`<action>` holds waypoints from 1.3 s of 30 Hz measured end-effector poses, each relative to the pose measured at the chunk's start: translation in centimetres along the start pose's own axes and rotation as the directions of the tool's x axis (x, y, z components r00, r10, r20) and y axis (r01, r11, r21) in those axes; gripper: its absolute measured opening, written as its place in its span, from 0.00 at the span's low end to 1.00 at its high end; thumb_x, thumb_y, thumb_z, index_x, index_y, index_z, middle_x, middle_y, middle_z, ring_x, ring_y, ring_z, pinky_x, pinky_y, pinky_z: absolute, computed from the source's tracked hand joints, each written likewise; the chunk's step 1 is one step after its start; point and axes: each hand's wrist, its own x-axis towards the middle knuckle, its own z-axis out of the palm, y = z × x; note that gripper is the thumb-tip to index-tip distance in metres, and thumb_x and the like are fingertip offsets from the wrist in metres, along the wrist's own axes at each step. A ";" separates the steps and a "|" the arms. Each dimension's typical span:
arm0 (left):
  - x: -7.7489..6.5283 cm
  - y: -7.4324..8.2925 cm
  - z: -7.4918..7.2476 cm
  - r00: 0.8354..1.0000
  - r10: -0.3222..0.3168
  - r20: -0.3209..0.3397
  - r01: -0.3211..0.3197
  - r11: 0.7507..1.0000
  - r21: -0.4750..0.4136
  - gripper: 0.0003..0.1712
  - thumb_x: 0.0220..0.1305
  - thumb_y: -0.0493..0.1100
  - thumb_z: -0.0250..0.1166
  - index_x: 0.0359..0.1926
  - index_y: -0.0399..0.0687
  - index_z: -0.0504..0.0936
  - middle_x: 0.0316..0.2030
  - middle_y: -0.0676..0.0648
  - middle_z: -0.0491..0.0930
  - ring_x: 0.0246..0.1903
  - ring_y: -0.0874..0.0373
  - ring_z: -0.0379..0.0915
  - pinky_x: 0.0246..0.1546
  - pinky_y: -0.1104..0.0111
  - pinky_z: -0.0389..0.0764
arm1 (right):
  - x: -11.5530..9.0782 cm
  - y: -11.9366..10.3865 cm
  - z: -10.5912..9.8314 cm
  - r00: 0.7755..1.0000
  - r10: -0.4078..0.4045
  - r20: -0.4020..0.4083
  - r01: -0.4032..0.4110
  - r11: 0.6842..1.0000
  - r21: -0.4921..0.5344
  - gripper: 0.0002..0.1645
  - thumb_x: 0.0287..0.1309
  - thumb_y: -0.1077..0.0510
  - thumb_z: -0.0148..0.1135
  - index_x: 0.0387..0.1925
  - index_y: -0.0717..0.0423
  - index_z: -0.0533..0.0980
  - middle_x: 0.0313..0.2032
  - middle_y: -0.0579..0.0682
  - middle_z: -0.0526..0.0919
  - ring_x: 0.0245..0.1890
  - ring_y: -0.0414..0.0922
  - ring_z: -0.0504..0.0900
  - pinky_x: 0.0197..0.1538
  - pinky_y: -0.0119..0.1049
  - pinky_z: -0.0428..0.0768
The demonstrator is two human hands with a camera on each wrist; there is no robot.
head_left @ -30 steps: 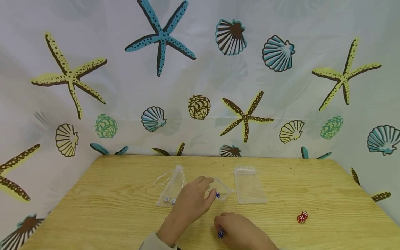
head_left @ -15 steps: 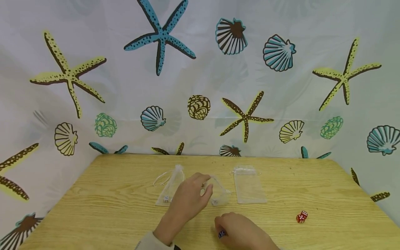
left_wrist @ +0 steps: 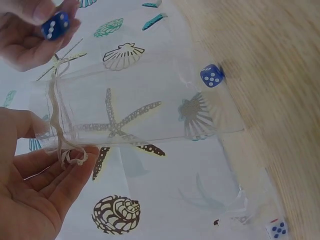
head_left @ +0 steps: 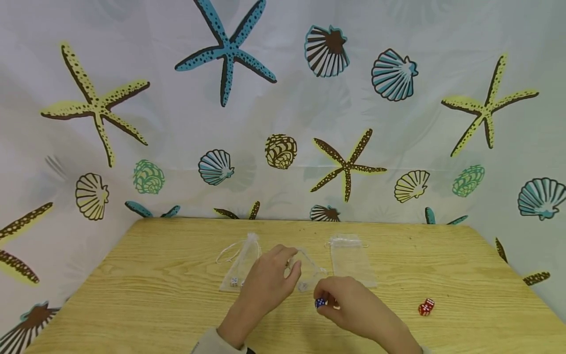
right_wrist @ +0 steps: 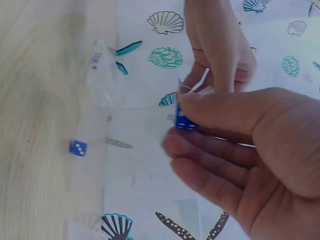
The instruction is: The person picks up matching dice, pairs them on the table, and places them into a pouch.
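Right hand (head_left: 347, 302) pinches a dark blue die (head_left: 320, 303) between thumb and fingers, just above the bench (head_left: 146, 305); other fingers loosely bent beneath it in the right wrist view. Left hand (head_left: 267, 280) holds the middle drawstring bag (left_wrist: 140, 105), sheer white, by its mouth end: fingers curled at the edge, cord loop against the fingertips. Exact thumb placement on the fabric hard to tell. Held die is outside that bag, near the mouth but apart from it. Second blue die (left_wrist: 212, 75) sits inside, at the closed bottom end, seen through the mesh.

Left of it, another sheer bag (head_left: 240, 265) with white dice (head_left: 234, 281) at its bottom; left hand partly covers it in the head view. To the right, a third sheer bag (head_left: 349, 260) lies flat, lower edge partly behind right hand. Red dice (head_left: 426, 307) clustered on the bench, well right of the bags. Starfish-and-shell printed cloth (head_left: 274, 108) behind the bench.
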 end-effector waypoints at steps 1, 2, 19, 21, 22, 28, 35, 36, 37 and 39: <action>0.0 0.1 0.0 1.000 -0.001 0.004 0.001 1.000 -0.001 0.13 0.58 0.43 0.58 0.42 0.42 0.80 0.37 0.46 0.79 0.27 0.61 0.76 0.25 0.72 0.75 | 0.0 0.0 -0.2 0.999 -0.014 -0.047 0.014 1.000 -0.002 0.05 0.50 0.61 0.63 0.31 0.51 0.75 0.28 0.38 0.76 0.27 0.30 0.73 0.32 0.26 0.75; 0.0 0.1 0.0 1.000 -0.001 0.009 0.001 1.000 -0.003 0.13 0.58 0.43 0.58 0.42 0.42 0.80 0.37 0.46 0.79 0.27 0.60 0.76 0.25 0.73 0.75 | 0.0 -0.1 -0.2 0.994 -0.032 -0.103 0.032 0.999 -0.006 0.06 0.49 0.61 0.63 0.31 0.50 0.75 0.28 0.38 0.76 0.27 0.31 0.73 0.33 0.26 0.76; -0.3 1.3 0.4 0.998 0.057 0.013 -0.057 0.998 -0.006 0.13 0.58 0.43 0.58 0.41 0.39 0.80 0.37 0.45 0.79 0.27 0.60 0.77 0.25 0.73 0.76 | 1.0 0.2 1.7 0.807 -0.084 -0.585 -0.009 0.988 -0.154 0.10 0.42 0.63 0.68 0.30 0.52 0.77 0.35 0.44 0.79 0.36 0.39 0.79 0.38 0.32 0.78; -0.3 1.4 0.4 0.998 0.061 0.017 -0.061 0.998 -0.014 0.13 0.58 0.42 0.58 0.41 0.39 0.80 0.36 0.45 0.79 0.27 0.61 0.76 0.25 0.74 0.76 | 0.9 0.3 1.5 0.812 -0.065 -0.580 -0.036 0.986 -0.161 0.10 0.42 0.63 0.69 0.30 0.53 0.78 0.31 0.43 0.80 0.32 0.38 0.79 0.35 0.30 0.78; -0.3 1.4 0.4 0.998 0.062 0.019 -0.061 0.998 -0.017 0.13 0.58 0.42 0.59 0.41 0.39 0.80 0.36 0.45 0.79 0.27 0.61 0.76 0.25 0.74 0.76 | 0.9 0.4 1.4 0.815 -0.056 -0.577 -0.048 0.985 -0.164 0.10 0.41 0.64 0.69 0.30 0.53 0.78 0.30 0.43 0.80 0.30 0.37 0.79 0.34 0.29 0.78; -0.2 1.4 0.4 0.997 0.072 0.035 -0.071 0.997 -0.039 0.13 0.55 0.40 0.60 0.41 0.39 0.79 0.33 0.47 0.78 0.26 0.61 0.75 0.24 0.76 0.74 | 0.8 0.5 0.7 0.830 -0.018 -0.558 -0.066 0.989 -0.130 0.11 0.39 0.69 0.68 0.29 0.57 0.78 0.29 0.47 0.80 0.27 0.38 0.80 0.29 0.26 0.78; -0.2 1.5 0.5 0.996 0.077 0.055 -0.073 0.996 -0.056 0.13 0.55 0.39 0.60 0.42 0.39 0.79 0.32 0.48 0.78 0.25 0.63 0.73 0.23 0.77 0.72 | 0.7 0.7 0.4 0.831 -0.002 -0.556 -0.089 0.987 -0.137 0.12 0.37 0.69 0.69 0.29 0.59 0.79 0.30 0.48 0.80 0.26 0.38 0.79 0.30 0.27 0.78; -0.2 1.6 0.5 0.995 0.077 0.057 -0.073 0.996 -0.059 0.13 0.55 0.39 0.60 0.42 0.39 0.79 0.32 0.47 0.78 0.25 0.63 0.73 0.23 0.77 0.72 | 0.7 0.8 0.4 0.830 -0.003 -0.558 -0.090 0.986 -0.140 0.12 0.37 0.69 0.69 0.29 0.59 0.79 0.30 0.48 0.80 0.26 0.38 0.79 0.30 0.26 0.78; -0.1 1.6 0.5 0.995 0.078 0.058 -0.074 0.995 -0.062 0.13 0.55 0.39 0.60 0.42 0.38 0.79 0.32 0.47 0.78 0.25 0.62 0.73 0.23 0.77 0.72 | 0.7 0.8 0.4 0.830 -0.003 -0.558 -0.091 0.986 -0.142 0.12 0.37 0.70 0.69 0.29 0.59 0.79 0.30 0.48 0.80 0.26 0.38 0.79 0.30 0.26 0.78; -0.1 1.6 0.6 0.995 0.080 0.061 -0.076 0.995 -0.068 0.14 0.55 0.39 0.61 0.42 0.38 0.79 0.33 0.47 0.79 0.25 0.62 0.73 0.23 0.77 0.72 | 0.7 0.8 0.4 0.832 -0.005 -0.555 -0.093 0.985 -0.148 0.12 0.37 0.71 0.69 0.29 0.60 0.80 0.30 0.49 0.80 0.26 0.38 0.79 0.30 0.26 0.78</action>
